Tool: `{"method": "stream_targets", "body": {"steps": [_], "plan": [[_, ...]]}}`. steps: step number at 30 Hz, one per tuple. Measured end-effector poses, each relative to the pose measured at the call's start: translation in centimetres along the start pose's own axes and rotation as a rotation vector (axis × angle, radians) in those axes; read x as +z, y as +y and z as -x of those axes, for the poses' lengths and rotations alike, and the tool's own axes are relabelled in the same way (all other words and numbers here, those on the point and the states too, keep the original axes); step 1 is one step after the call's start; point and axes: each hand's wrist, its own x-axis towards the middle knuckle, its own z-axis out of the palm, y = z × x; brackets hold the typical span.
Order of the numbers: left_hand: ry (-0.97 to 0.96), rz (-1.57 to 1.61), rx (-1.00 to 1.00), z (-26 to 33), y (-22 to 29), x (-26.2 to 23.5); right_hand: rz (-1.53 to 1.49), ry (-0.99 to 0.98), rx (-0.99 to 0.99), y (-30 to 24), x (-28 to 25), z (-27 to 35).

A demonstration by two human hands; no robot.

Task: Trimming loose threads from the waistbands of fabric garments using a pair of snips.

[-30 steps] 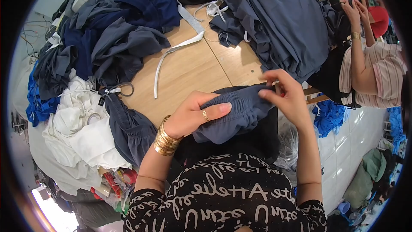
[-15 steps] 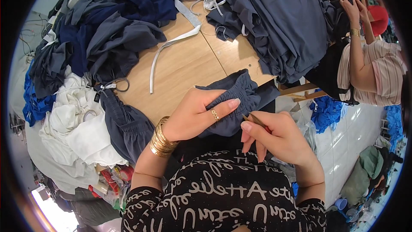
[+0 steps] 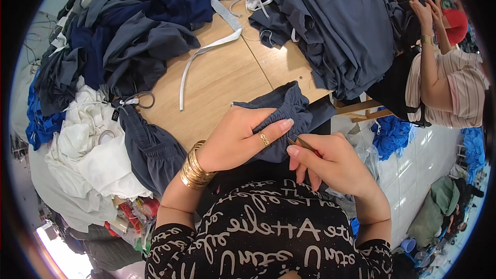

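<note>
head | left hand (image 3: 235,137) pressing grey garment (image 3: 281,111), lying diagonally toward upper right | right hand (image 3: 330,163) pinching small tool (image 3: 303,143)

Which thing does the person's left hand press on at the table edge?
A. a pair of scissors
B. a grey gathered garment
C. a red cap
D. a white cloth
B: the left hand, with gold bangles on the wrist, lies flat on the grey gathered garment at the edge of the wooden table, while the right hand pinches a small thin tool beside it.
</note>
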Motion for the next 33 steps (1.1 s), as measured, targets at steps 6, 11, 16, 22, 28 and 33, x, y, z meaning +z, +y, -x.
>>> {"method": "stream_targets", "body": {"steps": [6, 11, 16, 22, 28, 33], "plan": [[0.005, -0.037, 0.019, -0.1, -0.2, 0.0, 0.089, -0.007, -0.017, -0.3, 0.0, 0.0], [0.009, -0.048, 0.015, -0.1, 0.1, 0.0, 0.095, -0.008, -0.006, -0.3, -0.1, 0.0], [0.025, -0.056, 0.042, -0.2, 0.0, 0.3, 0.126, 0.001, -0.011, -0.1, -0.2, -0.1], [0.035, -0.038, 0.022, -0.2, 0.1, 0.4, 0.107, 0.025, -0.019, 0.0, -0.1, -0.2], [0.06, 0.04, -0.036, -0.2, 0.5, 0.4, -0.027, 0.063, -0.08, 1.2, 0.5, -0.4], [0.055, 0.06, -0.033, -0.4, 0.1, 0.4, -0.056, 0.083, -0.139, 1.8, 0.7, -0.8]]}}
